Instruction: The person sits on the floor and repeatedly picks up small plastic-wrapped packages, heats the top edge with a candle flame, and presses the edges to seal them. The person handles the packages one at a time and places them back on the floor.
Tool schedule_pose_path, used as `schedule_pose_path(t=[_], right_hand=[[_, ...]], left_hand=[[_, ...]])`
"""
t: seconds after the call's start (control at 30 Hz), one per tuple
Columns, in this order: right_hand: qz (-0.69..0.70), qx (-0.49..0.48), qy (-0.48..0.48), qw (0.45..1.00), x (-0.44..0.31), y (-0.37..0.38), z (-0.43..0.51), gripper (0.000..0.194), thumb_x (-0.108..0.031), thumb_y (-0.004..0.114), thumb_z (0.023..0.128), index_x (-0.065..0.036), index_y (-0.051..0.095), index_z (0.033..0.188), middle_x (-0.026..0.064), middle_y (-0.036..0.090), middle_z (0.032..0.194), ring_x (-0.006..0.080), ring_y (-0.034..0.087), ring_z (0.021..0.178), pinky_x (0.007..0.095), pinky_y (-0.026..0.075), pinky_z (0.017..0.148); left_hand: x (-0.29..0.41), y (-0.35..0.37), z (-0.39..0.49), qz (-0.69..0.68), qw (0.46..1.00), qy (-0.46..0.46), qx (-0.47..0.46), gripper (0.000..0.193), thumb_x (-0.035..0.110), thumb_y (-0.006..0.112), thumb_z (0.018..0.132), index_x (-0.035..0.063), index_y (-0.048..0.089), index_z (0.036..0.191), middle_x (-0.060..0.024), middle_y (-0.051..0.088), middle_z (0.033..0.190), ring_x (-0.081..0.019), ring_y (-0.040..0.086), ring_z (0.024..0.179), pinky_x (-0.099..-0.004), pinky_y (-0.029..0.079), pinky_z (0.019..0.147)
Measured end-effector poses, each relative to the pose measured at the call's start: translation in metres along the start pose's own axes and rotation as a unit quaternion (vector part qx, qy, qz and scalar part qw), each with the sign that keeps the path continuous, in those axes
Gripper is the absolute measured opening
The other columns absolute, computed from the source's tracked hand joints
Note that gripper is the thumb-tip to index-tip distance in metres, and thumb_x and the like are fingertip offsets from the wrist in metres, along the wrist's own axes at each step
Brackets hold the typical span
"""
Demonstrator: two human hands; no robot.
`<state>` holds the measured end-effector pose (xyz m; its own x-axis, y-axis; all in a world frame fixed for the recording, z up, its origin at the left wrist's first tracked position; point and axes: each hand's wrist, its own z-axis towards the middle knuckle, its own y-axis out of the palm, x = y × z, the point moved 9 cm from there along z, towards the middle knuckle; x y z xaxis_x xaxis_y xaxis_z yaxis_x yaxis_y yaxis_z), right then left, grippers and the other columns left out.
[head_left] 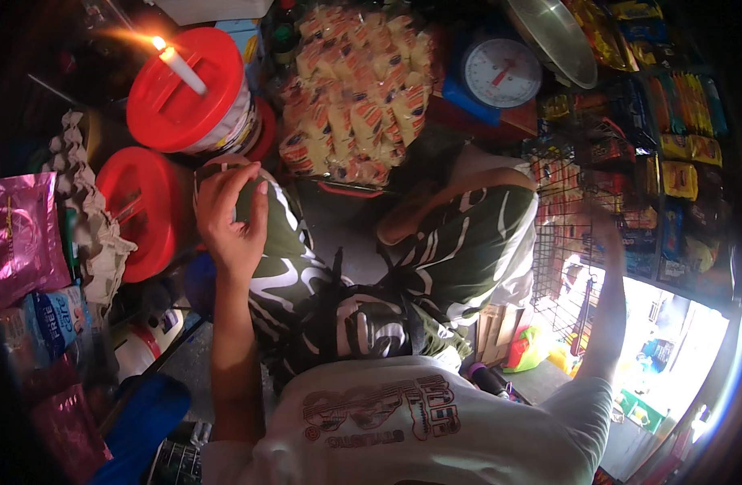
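Observation:
My left hand (233, 212) is raised above my left knee, fingers curled, with a gap between thumb and forefinger and nothing visible in it. Beside it are a red-lidded plastic tub (159, 115) and another red lid (131, 212). A lit white candle (186, 73) stands tilted in view on the upper lid. My right hand (602, 221), blurred and dim, is by a black wire grid (559, 242); its fingers cannot be made out. Between and beyond my knees lies a large clear bag of small wrapped packets (359, 97).
A dial scale (502, 73) with a metal pan (556, 36) stands at upper right. Hanging sachets (686, 106) line the right side. An egg carton (95, 224) and a pink foil pack (28, 236) are at left. Bright light enters at lower right, near a plastic bag (527, 348).

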<state>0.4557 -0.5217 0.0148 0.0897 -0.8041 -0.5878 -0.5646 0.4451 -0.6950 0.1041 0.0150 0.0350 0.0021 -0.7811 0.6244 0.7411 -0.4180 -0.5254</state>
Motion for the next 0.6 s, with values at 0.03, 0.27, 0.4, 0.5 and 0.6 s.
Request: schedule_pose_path(t=[0.03, 0.27, 0.4, 0.5, 0.6], right_hand=[[-0.04, 0.058, -0.058, 0.996, -0.047, -0.029, 0.004, 0.041, -0.025, 0.055, 0.088, -0.005, 0.043, 0.122, 0.007, 0.053, 0.113, 0.0171, 0.056, 0.099, 0.0311, 0.045, 0.083], [-0.166, 0.023, -0.262, 0.95, -0.235, 0.086, 0.104, 0.029, -0.003, 0.054, 0.082, -0.006, 0.06, 0.111, 0.0069, 0.063, 0.104, 0.0147, 0.059, 0.091, 0.0272, 0.047, 0.079], [-0.053, -0.132, -0.216, 0.966, -0.205, 0.249, 0.212, 0.043, -0.014, 0.065, 0.073, -0.006, 0.058, 0.114, 0.0129, 0.064, 0.098, 0.02, 0.061, 0.091, 0.0339, 0.05, 0.073], [-0.248, 0.029, -0.256, 0.934, -0.193, 0.289, 0.238, 0.035, -0.018, 0.063, 0.073, -0.009, 0.061, 0.107, 0.0158, 0.065, 0.094, 0.0296, 0.063, 0.089, 0.0401, 0.05, 0.073], [-0.3, 0.085, -0.198, 0.929, -0.191, 0.28, 0.215, 0.016, -0.017, 0.059, 0.074, -0.009, 0.063, 0.088, 0.0167, 0.064, 0.087, 0.0361, 0.061, 0.083, 0.0444, 0.048, 0.07]], left_hand=[[0.002, -0.004, 0.0, 0.008, 1.0, 0.009, 0.018, 0.02, 0.0, 0.064, 0.077, 0.0034, 0.064, 0.096, -0.0084, 0.061, 0.085, -0.0232, 0.058, 0.081, -0.0338, 0.045, 0.076], [-0.015, -0.012, -0.001, -0.071, 0.994, -0.076, 0.044, 0.017, -0.009, 0.059, 0.077, 0.0013, 0.064, 0.09, -0.0072, 0.063, 0.087, -0.0172, 0.059, 0.082, -0.0278, 0.046, 0.071], [-0.012, -0.012, 0.0, -0.063, 0.994, -0.076, 0.045, 0.018, -0.008, 0.061, 0.076, 0.0027, 0.064, 0.09, -0.0083, 0.062, 0.087, -0.0196, 0.059, 0.08, -0.0278, 0.045, 0.072], [-0.012, -0.017, 0.001, -0.032, 0.995, -0.065, 0.062, 0.016, -0.006, 0.063, 0.076, 0.0031, 0.064, 0.089, -0.0093, 0.062, 0.085, -0.0221, 0.059, 0.081, -0.0293, 0.045, 0.073], [-0.022, -0.018, -0.002, -0.045, 0.994, -0.083, 0.058, 0.015, -0.004, 0.064, 0.075, 0.0037, 0.064, 0.089, -0.0099, 0.062, 0.083, -0.0248, 0.059, 0.081, -0.0314, 0.045, 0.074]])
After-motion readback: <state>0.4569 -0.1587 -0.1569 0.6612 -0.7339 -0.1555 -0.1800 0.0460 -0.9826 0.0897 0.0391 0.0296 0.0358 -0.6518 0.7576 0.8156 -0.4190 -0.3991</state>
